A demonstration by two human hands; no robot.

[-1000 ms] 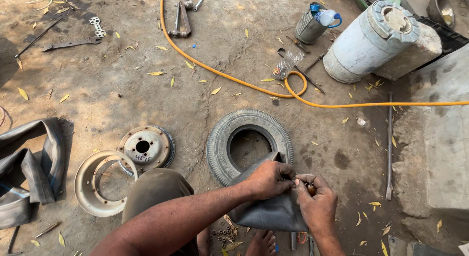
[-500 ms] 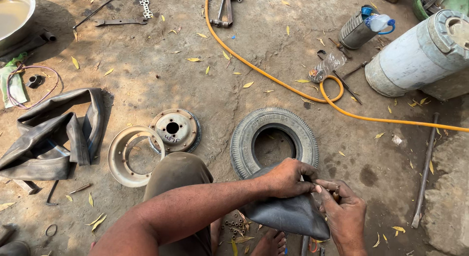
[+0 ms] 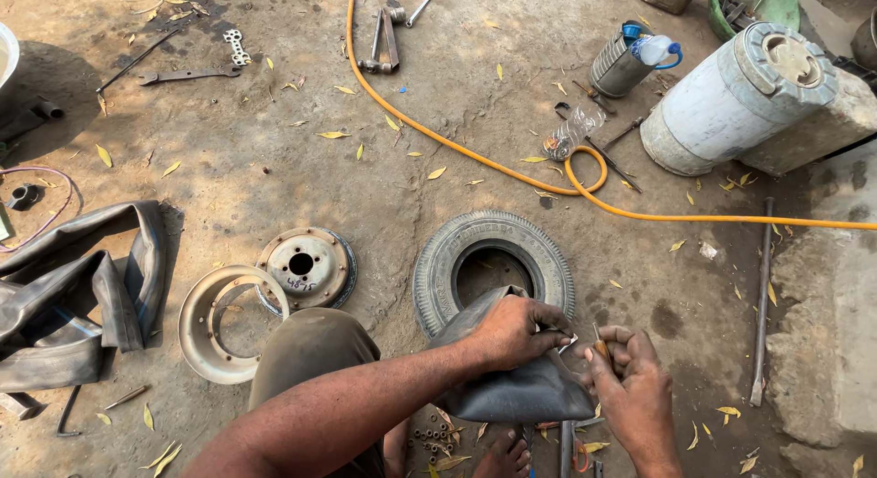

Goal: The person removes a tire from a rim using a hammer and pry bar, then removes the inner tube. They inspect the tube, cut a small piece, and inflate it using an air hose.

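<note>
Both hands [image 3: 571, 350] pinch a black inner tube [image 3: 512, 387], small tyre [image 3: 493, 259] just beyond, rims [image 3: 265, 295] left.

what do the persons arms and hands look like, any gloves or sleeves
Both are bare: no gloves on the left hand or the right hand, and no sleeves, watch or rings show. The left forearm is lean and sinewy, the fingers dusty with grime.
</note>
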